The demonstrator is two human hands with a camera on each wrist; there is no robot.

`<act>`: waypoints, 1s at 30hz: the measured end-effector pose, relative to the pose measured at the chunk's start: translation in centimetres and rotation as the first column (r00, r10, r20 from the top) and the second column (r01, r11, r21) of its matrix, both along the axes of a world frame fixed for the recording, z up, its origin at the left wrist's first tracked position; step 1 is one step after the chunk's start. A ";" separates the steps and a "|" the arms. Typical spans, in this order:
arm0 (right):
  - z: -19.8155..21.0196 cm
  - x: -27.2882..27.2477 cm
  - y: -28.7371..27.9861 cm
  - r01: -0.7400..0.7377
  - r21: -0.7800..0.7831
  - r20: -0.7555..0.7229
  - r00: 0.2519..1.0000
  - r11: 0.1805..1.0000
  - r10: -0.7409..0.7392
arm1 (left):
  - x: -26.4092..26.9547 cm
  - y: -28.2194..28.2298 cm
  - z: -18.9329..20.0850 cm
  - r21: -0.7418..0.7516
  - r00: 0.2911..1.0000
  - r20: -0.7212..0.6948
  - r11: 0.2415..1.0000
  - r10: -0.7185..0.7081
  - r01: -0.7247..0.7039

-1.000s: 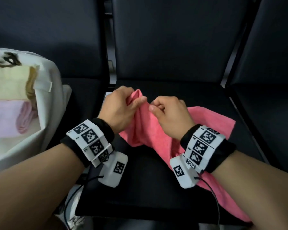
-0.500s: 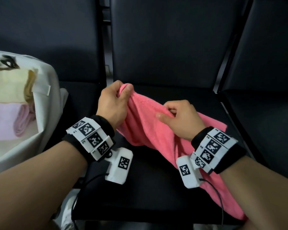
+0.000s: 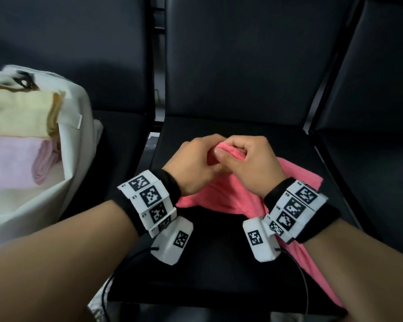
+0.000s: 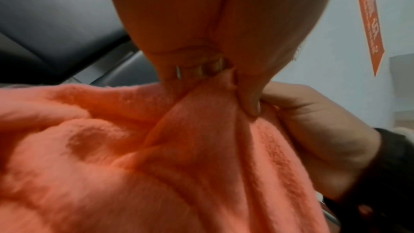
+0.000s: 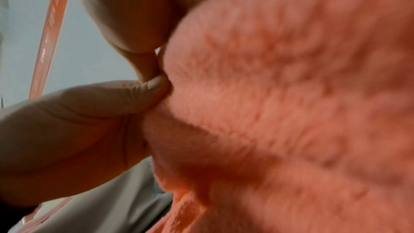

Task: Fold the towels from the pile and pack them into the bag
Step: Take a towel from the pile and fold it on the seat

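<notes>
A coral-pink towel (image 3: 221, 196) lies crumpled on the middle black seat and hangs over its front right edge. Both hands meet above it. My left hand (image 3: 196, 163) pinches a bunched part of the pink towel (image 4: 156, 157) between thumb and fingers. My right hand (image 3: 249, 159) grips the same top edge of the pink towel (image 5: 291, 112), its thumb pressed over the cloth. The white bag (image 3: 75, 145) stands open on the left seat, holding a folded yellow towel (image 3: 16, 112) above a folded pale pink towel (image 3: 9, 163).
Three black padded seats with upright backs stand side by side; the right seat (image 3: 370, 173) carries nothing. A gap (image 3: 157, 108) separates the left and middle seats. Thin black cables hang from my wrist cameras over the front of the seat.
My hands were apart, stretching the towel's edge between them; now they have come together at the middle of the seat, bringing the towel's held parts together.
</notes>
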State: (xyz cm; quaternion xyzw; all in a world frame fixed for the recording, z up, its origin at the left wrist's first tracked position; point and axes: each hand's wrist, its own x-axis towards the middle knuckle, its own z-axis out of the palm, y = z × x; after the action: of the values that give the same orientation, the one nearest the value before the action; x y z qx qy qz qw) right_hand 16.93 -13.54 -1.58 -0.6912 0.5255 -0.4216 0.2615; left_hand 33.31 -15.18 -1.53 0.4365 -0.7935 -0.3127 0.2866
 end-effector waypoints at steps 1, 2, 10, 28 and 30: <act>0.0 -0.1 0.1 0.002 0.009 0.005 1.000 1.000 -0.002 | 0.0 -0.1 0.0 -0.014 1.000 0.022 1.000 0.020 -0.020; 0.1 -0.3 0.1 0.008 0.020 0.008 1.000 1.000 -0.008 | 0.1 -0.2 0.1 -0.027 0.998 0.033 0.998 0.050 -0.049; 0.0 -3.1 -0.2 0.058 0.182 -0.159 0.987 0.982 -0.029 | 2.0 -2.3 1.3 0.040 0.851 -0.101 0.856 0.516 -0.515; -0.1 -2.0 0.0 0.118 0.084 0.079 0.989 0.989 -0.125 | -0.4 0.7 0.7 0.011 0.998 -0.057 1.000 0.017 -0.017; -0.2 -1.9 0.0 0.119 0.086 0.065 0.990 0.989 -0.125 | -0.6 0.8 0.7 -0.023 0.998 -0.033 0.999 0.049 -0.049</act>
State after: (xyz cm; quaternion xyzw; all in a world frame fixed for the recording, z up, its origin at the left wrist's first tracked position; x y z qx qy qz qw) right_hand 15.04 -13.53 -1.80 -0.6311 0.5742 -0.4389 0.2817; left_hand 32.74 -14.42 -0.87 0.4472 -0.7815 -0.3030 0.3123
